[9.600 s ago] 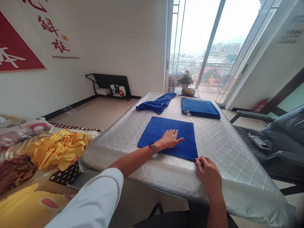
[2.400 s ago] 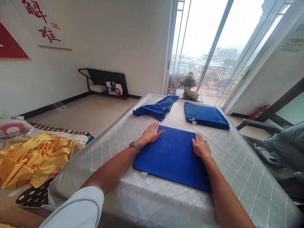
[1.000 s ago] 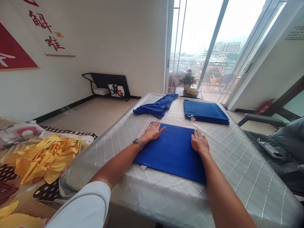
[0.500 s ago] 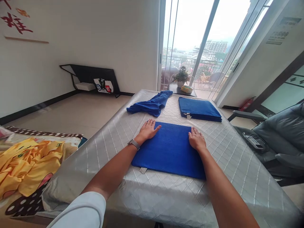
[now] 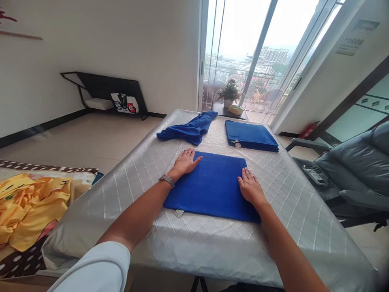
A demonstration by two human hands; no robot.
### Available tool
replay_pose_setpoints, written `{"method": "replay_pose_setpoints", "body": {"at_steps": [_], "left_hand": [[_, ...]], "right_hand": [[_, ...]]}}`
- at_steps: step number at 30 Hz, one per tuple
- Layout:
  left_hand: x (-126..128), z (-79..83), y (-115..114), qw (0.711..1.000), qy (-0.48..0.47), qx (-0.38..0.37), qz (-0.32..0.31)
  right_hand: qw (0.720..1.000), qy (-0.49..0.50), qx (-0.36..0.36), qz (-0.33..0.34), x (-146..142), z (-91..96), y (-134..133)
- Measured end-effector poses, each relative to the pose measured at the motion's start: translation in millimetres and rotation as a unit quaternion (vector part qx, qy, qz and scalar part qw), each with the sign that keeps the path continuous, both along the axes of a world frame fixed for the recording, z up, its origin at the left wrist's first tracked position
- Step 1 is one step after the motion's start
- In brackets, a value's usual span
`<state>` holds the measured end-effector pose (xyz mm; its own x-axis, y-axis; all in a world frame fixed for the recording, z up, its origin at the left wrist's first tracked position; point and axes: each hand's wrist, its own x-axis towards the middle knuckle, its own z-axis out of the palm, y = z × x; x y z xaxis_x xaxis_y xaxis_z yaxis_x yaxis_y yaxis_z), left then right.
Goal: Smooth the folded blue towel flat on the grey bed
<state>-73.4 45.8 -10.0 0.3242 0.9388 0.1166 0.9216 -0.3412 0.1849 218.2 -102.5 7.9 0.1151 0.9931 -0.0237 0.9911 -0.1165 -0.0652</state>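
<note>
A blue towel [image 5: 212, 186], folded to a flat rectangle, lies on the table with a small white tag at its near left edge. My left hand [image 5: 186, 162] rests flat on its far left corner, fingers stretched out and thumb apart. On the right edge lies my right hand [image 5: 250, 185], palm down with the fingers straight. Farther back, a neat stack of folded blue towels [image 5: 252, 136] sits to the right, white tags showing at its front corner. A crumpled blue towel [image 5: 191, 129] is spread loosely to the left of that stack.
A silvery quilted cover [image 5: 130, 182] drapes over the table. Yellow cloth [image 5: 33, 207] lies on bedding at the left. A dark armchair [image 5: 361, 166] stands close on the right, with a power strip [image 5: 315, 175] on it. Beyond the table, a potted plant [image 5: 230, 92] stands before the glass door.
My right hand has slid slightly toward me along the towel's right edge. My left hand stays at the far left corner. The whole view has shifted a little.
</note>
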Motion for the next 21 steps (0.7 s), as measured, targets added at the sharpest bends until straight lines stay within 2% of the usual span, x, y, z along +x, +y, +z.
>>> {"method": "replay_pose_setpoints", "body": {"at_steps": [7, 11, 13, 14, 15, 18, 21], "left_hand": [[-2, 1.9, 0, 1.0, 0.026, -0.008, 0.004], [6, 13.4, -1, 0.998, 0.042, -0.011, 0.034], [26, 21.4, -8, 0.998, 0.03, 0.01, 0.045], [41, 24.5, -14, 0.999, 0.02, 0.023, 0.029], [59, 26.5, -22, 0.999, 0.008, 0.035, -0.006], [122, 23.4, -53, 0.986, -0.015, 0.035, -0.161], [170, 11.9, -79, 0.969, -0.028, 0.04, -0.243]], "right_hand": [[0.999, 0.022, 0.016, -0.016, -5, -2.1, -3], [0.999, 0.03, 0.022, -0.021, -5, -2.3, -4], [0.999, 0.03, 0.026, -0.021, -5, -2.7, -4], [0.999, 0.031, 0.028, -0.021, -5, -2.7, -4], [0.999, 0.032, 0.032, -0.021, -5, -2.5, -5], [0.999, 0.031, 0.03, -0.017, -5, -1.1, -6], [1.0, 0.012, 0.015, -0.001, -4, 0.8, -8]]}}
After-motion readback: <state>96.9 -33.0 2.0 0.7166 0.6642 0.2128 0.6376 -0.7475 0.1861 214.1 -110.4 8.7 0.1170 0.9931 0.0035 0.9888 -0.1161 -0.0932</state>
